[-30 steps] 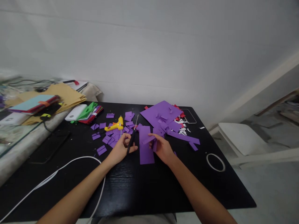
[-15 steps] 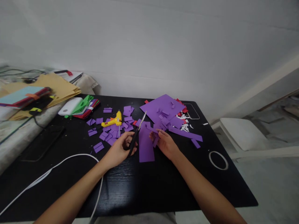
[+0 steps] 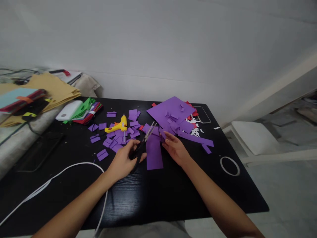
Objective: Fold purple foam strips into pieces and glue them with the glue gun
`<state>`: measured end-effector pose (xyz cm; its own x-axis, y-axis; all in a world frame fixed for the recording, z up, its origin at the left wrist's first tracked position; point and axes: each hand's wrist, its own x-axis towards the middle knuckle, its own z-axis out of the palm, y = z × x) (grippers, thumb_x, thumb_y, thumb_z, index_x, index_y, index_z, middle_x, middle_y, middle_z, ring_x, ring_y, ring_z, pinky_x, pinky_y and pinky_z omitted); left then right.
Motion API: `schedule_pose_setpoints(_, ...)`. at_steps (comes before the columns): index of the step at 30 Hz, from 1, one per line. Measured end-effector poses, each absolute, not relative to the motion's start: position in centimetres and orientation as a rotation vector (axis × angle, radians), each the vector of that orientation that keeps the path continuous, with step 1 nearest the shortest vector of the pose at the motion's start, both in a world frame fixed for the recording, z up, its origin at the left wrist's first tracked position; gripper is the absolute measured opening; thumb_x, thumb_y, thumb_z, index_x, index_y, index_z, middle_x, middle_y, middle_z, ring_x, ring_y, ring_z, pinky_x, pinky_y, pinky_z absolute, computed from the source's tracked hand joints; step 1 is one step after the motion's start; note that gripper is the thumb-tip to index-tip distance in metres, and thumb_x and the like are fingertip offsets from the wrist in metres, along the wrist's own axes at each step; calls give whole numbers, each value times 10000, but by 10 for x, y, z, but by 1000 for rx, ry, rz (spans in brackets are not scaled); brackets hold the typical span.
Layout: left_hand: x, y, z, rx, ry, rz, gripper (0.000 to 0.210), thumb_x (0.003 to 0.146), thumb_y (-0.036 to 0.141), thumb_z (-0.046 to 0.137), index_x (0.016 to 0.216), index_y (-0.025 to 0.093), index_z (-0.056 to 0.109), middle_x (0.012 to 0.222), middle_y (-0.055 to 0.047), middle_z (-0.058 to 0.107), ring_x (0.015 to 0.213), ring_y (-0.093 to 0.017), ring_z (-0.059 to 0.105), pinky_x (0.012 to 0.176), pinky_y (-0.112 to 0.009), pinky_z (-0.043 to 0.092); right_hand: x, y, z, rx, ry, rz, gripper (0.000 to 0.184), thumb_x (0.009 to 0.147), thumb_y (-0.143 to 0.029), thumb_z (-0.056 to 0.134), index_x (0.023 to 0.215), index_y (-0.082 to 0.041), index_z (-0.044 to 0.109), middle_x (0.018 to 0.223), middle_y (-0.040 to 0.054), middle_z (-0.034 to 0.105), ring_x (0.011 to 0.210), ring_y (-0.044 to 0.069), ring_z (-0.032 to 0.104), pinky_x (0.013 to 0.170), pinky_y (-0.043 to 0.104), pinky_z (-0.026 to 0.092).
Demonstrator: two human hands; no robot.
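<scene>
My left hand point(image 3: 126, 158) is closed round the black handles of a pair of scissors point(image 3: 141, 144), whose blades stand slightly apart and point up and away. Facing it, my right hand point(image 3: 175, 148) pinches a small piece of purple paper point(image 3: 162, 133) close to the blade tips. Beneath the hands lies a purple paper strip point(image 3: 154, 155) on the black table. Small folded purple pieces point(image 3: 102, 154) are scattered left of the scissors, around a yellow glue gun point(image 3: 118, 126).
A large purple sheet point(image 3: 170, 110) lies at the back, with red scraps and white paper bits point(image 3: 195, 131) beside it. At left are stacked colored sheets point(image 3: 85, 110) and a white cable point(image 3: 71, 165). A white stool point(image 3: 252, 135) stands right of the table.
The scissor blades have opened from nearly closed. My right hand has brought its purple piece up, nearer to the blades. The view has shifted slightly.
</scene>
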<state>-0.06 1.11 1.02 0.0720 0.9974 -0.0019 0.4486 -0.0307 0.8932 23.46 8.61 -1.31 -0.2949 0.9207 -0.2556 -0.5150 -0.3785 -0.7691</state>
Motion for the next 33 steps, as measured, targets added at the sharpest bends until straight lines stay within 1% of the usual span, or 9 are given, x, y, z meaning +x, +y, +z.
schedule_pose_setpoints(4,-2,11,10,1703,1552,904,377,840,405,718,1150,223,606,769,23,666,677,-175,622,659,-278,462,233,85,-12,-903,-725,1805,402,609,-177,911,981,-225,764,988,15,765,871,162,695,839,315,554)
schedule_pose_setpoints(6,0,11,9,1643,1534,946,393,846,400,714,1176,221,597,811,4,704,727,-194,662,696,-292,488,231,83,-13,-928,-748,1799,401,596,-174,914,967,-221,768,971,11,767,868,157,694,851,310,551)
schedule_pose_setpoints(10,9,9,9,1448,1395,1104,468,829,372,747,1233,226,561,971,-44,730,924,-222,703,849,-334,523,226,76,-16,-948,-819,1817,397,564,-177,923,927,-222,768,962,7,769,865,169,693,880,332,545)
schedule_pose_setpoints(15,20,5,12,1245,1150,1282,540,742,295,829,1192,210,544,936,-45,693,898,-196,680,832,-324,536,220,66,-19,-954,-915,1804,392,539,-160,936,875,-224,744,892,-8,750,819,162,681,851,329,540)
schedule_pose_setpoints(18,22,4,8,1273,1148,1290,543,756,264,824,1222,214,550,990,-52,685,958,-198,669,888,-332,526,217,60,-17,-948,-1015,1799,345,566,-174,929,847,-222,735,896,-2,741,848,179,682,858,340,538)
schedule_pose_setpoints(20,22,3,4,1325,1179,1276,548,762,268,824,1240,224,558,1030,-52,685,996,-203,668,915,-335,520,215,57,-15,-950,-1084,1796,325,597,-207,917,874,-222,747,918,12,744,885,200,683,896,371,535)
schedule_pose_setpoints(23,21,2,0,1386,1219,1279,541,764,287,825,1239,235,572,1058,-47,688,995,-203,675,904,-328,527,213,54,-12,-954,-1158,1752,320,618,-229,905,902,-225,756,983,28,741,938,214,674,933,396,530)
schedule_pose_setpoints(27,19,2,1,1446,1270,1295,512,780,264,802,1241,243,581,1054,-45,687,986,-197,677,881,-310,533,213,54,-16,-913,-1216,1665,224,615,-226,903,740,-208,718,1081,48,705,996,218,656,931,385,538)
schedule_pose_setpoints(33,18,2,2,1529,1341,1261,414,788,186,758,1173,228,610,1025,-52,691,919,-178,678,819,-277,524,215,54,-22,-893,-1328,1546,156,622,-208,880,718,-236,760,1002,60,664,1006,244,632,974,424,520)
